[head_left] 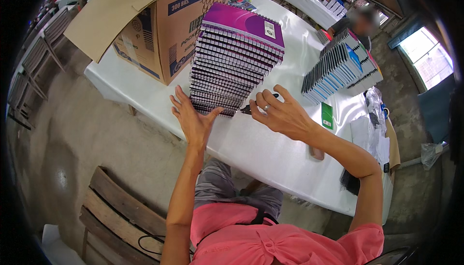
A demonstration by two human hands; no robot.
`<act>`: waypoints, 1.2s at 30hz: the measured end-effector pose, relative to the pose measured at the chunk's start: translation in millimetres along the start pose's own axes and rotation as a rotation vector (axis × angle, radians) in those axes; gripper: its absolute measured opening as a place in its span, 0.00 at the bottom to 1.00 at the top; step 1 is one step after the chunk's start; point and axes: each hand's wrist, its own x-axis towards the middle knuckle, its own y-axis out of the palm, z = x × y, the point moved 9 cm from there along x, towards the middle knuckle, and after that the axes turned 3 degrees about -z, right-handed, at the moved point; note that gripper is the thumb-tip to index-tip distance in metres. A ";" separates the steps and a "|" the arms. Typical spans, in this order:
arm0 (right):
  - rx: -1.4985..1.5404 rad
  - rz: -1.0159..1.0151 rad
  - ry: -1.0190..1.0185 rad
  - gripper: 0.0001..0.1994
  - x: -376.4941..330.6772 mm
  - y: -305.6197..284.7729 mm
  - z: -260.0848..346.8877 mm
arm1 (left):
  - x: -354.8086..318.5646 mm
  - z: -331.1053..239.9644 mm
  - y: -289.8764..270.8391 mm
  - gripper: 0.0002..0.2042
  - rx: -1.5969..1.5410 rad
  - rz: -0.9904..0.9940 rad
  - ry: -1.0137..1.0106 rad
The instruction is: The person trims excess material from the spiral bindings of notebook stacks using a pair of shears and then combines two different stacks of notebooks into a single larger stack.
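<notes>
A tall stack of spiral notebooks (232, 62), purple cover on top, stands on the white bench (261, 144) just ahead of our hands. Our left hand (193, 117), fingers spread and released, touches its lower edge; our right hand (280, 113) grasps a black pen (247, 109). Beyond the left sits an open cardboard box (164, 28).

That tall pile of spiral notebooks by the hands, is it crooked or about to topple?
Yes, the stack of spiral notebooks leans, its purple top shifted away from its base. The left hand is open against its lower edge; the right hand holds a dark pen beside it. It looks unsteady, though nothing has spilled.
</notes>
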 end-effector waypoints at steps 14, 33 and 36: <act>-0.133 -0.117 -0.203 0.14 -9.8 27.9 0.3 | 0.8 0.6 5.7 0.67 -0.115 -0.028 -0.008; 0.019 0.110 -0.101 0.14 10.8 11.9 11.8 | -0.9 -1.6 4.4 0.68 -0.133 -0.049 0.012; 0.022 0.038 -0.096 0.13 3.0 8.5 2.8 | -2.3 -13.9 4.5 0.68 -0.067 -0.073 0.050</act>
